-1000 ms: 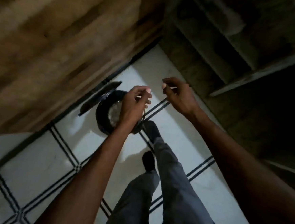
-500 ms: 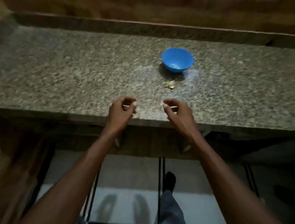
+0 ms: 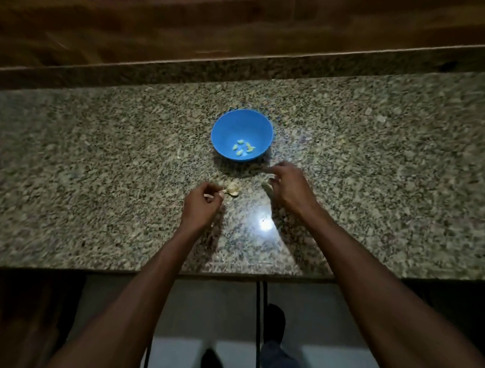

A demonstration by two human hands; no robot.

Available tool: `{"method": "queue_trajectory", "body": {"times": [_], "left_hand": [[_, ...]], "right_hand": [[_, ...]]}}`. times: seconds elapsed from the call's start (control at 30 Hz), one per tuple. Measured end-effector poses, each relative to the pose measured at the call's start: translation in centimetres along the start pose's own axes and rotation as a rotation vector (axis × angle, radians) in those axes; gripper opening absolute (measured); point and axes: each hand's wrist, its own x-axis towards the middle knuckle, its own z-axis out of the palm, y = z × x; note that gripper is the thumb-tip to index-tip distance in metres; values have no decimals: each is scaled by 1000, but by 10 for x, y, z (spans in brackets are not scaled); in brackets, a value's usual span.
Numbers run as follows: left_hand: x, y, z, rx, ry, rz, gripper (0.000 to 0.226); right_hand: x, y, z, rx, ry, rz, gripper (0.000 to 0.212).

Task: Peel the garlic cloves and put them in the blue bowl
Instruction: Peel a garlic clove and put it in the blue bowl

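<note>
A speckled grey granite desk [image 3: 382,165] carries a round blue plastic bowl [image 3: 234,125], the landmark here. Several pale peeled garlic cloves [image 3: 243,149] lie in its bottom. Just nearer than the bowl, the right hand [image 3: 290,187] hovers with fingers curled, pinching something small and blurred. Nearer and to the left, the left hand [image 3: 202,204] pinches a pale scrap beside a small papery unpeeled garlic clump [image 3: 233,188] on the desk.

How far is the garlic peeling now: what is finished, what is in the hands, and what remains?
Done: several peeled cloves lie in the blue bowl. In hand: the left hand pinches something small beside the garlic pile on the counter; the right hand is blurred. Left: that pile.
</note>
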Motion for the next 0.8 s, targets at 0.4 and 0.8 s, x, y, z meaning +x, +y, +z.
{"method": "queue_trajectory", "body": {"times": [0.4,0.8], "left_hand": [[41,-18,-7,-39,61,-27,11],[78,-9,-10,2,-203,225,23]], "right_hand": [[9,-27,-17,140,213,-56,17],[57,-66,-22,218,256,91,15]]}}
